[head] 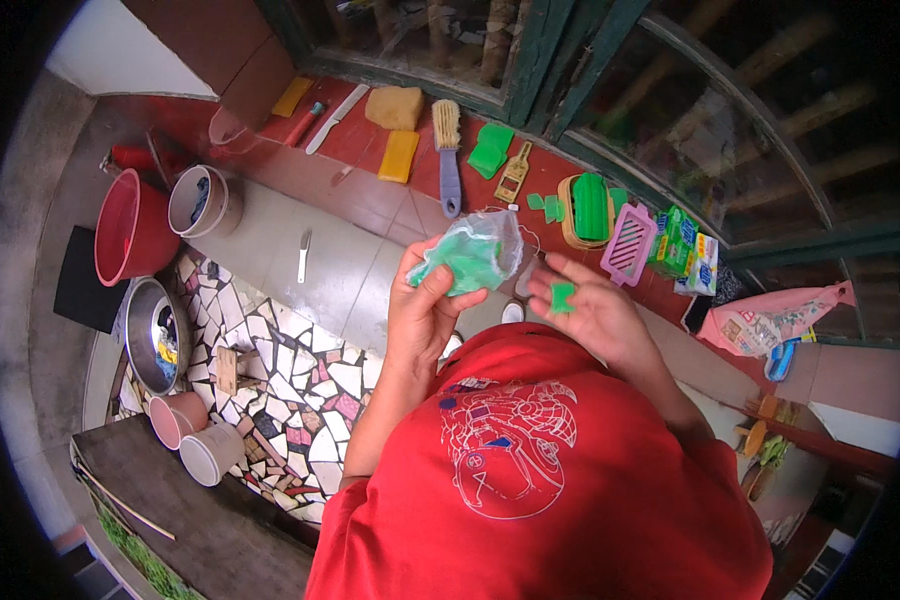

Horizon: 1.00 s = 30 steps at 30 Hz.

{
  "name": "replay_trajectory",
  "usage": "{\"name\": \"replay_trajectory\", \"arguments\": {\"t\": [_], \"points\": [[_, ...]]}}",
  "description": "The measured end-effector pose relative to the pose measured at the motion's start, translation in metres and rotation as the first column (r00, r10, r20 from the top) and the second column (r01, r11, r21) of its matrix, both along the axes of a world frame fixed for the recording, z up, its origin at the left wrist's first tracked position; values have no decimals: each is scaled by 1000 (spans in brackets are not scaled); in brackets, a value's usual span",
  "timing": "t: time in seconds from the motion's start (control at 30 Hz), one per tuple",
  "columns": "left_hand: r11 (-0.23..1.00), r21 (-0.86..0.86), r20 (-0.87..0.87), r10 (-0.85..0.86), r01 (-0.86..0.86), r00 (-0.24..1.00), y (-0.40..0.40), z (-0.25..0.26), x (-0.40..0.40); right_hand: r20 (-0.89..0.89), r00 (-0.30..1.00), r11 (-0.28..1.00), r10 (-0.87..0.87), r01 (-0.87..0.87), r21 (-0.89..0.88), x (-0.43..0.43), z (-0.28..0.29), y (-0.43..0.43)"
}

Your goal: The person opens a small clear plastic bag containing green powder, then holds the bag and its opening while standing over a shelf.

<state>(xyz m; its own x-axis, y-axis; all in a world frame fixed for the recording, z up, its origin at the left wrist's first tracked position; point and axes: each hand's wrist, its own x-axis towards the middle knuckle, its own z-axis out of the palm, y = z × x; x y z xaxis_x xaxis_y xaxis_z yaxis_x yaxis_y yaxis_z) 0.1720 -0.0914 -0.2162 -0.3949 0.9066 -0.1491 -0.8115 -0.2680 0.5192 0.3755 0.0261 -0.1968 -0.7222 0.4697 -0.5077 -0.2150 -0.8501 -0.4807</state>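
Observation:
My left hand [427, 300] grips a white mesh bag [487, 247] that has green pieces, apparently soap, inside it. To its right, my right hand [596, 307] is turned palm up with the fingers spread, and a small green piece [562, 298] lies on the fingers. Beyond my hands, on a red ledge, more small green pieces [553, 208] lie beside a woven basket [568, 217] holding a green bar [591, 206]. A pink slotted soap dish [630, 244] is at the basket's right. A drawstring hangs from the bag towards my right hand.
Along the ledge lie a scrub brush [448, 157], a yellow bar [398, 156], a sponge [394, 107], a knife [337, 118] and soap packs [673, 241]. Another knife [303, 255] lies on the lower step. Buckets [206, 202], a red basin [136, 229] and a metal basin [139, 337] stand left.

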Motion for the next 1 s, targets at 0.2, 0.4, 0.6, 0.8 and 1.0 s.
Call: {"name": "replay_trajectory", "arguments": {"t": [0.2,0.4,0.6,0.8,1.0], "points": [[1000,-27,32,4,-3,999,0,-3,2,-162,986,966,33,10,259,-16,62,-3],[999,-48,29,3,-2,1000,0,0,7,99,988,786,118,-154,599,-45,79,6],[997,-80,-4,22,-22,1000,-5,2,10,392,896,576,207,-436,692,-47,88,23],[997,-69,58,34,-30,998,-8,3,12,581,754,406,306,-656,637,-63,97,37],[994,-91,28,62,-59,998,-10,5,13,604,763,295,232,-647,704,-77,93,32]]}}
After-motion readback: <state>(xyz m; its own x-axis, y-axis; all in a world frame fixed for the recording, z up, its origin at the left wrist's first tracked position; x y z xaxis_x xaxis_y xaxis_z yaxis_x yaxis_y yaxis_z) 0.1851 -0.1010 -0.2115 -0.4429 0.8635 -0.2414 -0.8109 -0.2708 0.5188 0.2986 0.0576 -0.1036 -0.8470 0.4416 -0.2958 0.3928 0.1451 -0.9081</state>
